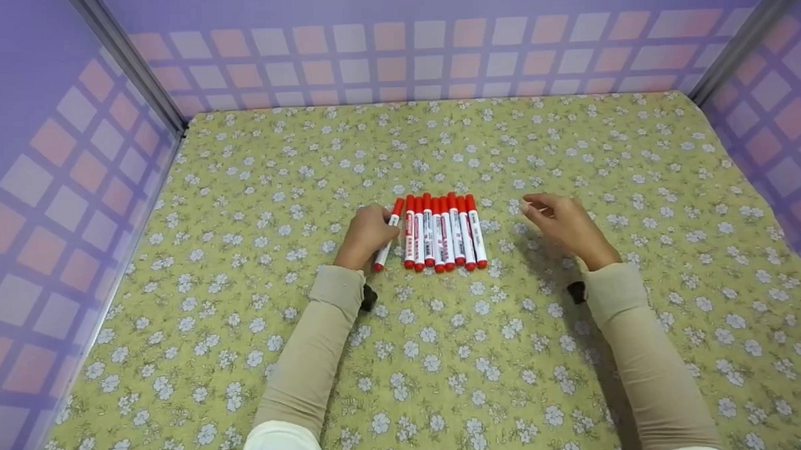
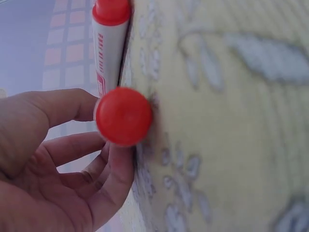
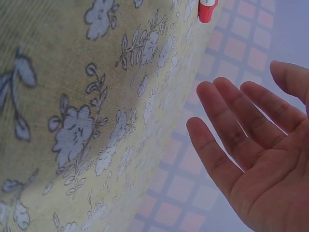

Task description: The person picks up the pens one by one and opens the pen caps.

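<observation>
My left hand (image 1: 366,234) pinches a white marker (image 1: 395,218) with a red cap between thumb and fingers, at the left end of a row. This marker leans at a slant, its capped end towards the far side. In the left wrist view its red round end (image 2: 124,116) points at the camera, with a second marker (image 2: 110,48) beyond it. Several more red-capped markers (image 1: 439,233) lie side by side just right of the held one. Over the cloth to the right of the row, my right hand (image 1: 564,226) has relaxed, slightly bent fingers (image 3: 217,154) and holds nothing.
A yellow-green flowered cloth (image 1: 432,364) covers the table. Purple panels with pink and white squares stand along the back (image 1: 428,57) and both sides, joined by grey corner posts (image 1: 135,61).
</observation>
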{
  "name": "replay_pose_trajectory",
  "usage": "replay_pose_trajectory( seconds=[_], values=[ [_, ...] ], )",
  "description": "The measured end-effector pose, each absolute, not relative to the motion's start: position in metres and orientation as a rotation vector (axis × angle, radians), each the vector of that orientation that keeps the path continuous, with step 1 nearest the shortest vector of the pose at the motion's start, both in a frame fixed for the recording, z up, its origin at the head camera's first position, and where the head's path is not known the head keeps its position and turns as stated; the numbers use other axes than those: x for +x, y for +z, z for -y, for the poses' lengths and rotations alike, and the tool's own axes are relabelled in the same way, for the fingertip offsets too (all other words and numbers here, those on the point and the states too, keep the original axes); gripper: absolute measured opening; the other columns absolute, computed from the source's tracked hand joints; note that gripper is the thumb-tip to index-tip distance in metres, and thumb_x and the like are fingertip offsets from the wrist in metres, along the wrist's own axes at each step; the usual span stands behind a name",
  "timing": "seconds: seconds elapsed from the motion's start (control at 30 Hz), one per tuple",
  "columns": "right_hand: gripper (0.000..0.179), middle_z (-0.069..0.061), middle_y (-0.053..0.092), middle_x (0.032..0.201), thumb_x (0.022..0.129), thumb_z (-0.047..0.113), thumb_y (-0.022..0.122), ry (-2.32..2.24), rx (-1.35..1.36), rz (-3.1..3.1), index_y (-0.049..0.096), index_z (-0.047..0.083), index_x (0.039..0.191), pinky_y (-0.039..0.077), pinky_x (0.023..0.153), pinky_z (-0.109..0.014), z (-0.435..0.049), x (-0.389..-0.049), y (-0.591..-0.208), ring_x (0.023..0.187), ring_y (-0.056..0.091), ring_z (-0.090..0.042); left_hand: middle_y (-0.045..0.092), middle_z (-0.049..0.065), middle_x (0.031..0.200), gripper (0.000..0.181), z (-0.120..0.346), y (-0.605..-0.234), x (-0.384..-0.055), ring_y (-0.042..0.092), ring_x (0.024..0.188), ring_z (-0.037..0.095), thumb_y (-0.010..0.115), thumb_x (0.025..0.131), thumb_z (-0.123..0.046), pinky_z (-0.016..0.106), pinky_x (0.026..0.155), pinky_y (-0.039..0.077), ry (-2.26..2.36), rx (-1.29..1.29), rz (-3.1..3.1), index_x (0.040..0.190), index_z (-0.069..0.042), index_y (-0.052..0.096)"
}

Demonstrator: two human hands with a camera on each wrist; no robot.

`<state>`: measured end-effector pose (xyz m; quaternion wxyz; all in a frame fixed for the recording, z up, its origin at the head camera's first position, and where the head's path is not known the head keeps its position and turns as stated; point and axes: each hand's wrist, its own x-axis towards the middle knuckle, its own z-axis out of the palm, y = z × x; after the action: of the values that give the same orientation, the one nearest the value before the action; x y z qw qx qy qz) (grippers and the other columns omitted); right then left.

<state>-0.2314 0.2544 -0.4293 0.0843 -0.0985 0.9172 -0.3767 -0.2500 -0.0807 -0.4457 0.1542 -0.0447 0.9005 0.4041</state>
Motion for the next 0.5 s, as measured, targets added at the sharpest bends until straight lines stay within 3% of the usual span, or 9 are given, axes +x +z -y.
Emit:
replay_pose_trajectory(
  seconds=[0.3,0.5],
  values=[
    [0.053,-0.02,0.056,0.132,0.101,0.04,0.046,-1.081,-0.315,-2.745,0.047,0.006,0.142,0.047,0.094,-0.052,-0.251,-0.231,-0.424,0.118,0.055,-0.037,0.065,0.012,0.109,0.033,0.087,-0.437,-0.251,0.055,0.074,0.016,0.056,0.093,-0.014,0.029,0.063,0.045,1.109,-0.082,-2.619,0.124,-0.003,0.061],
    [0.054,-0.019,0.054,0.136,0.101,0.042,0.045,-1.051,-0.345,-2.736,0.046,0.006,0.142,0.045,0.096,-0.053,-0.249,-0.229,-0.42,0.119,0.055,-0.036,0.063,0.01,0.106,0.039,0.087,-0.433,-0.251,0.046,0.064,0.014,0.051,0.095,-0.012,0.027,0.055,0.039,1.209,-0.024,-2.571,0.134,-0.007,0.056]
  ],
)
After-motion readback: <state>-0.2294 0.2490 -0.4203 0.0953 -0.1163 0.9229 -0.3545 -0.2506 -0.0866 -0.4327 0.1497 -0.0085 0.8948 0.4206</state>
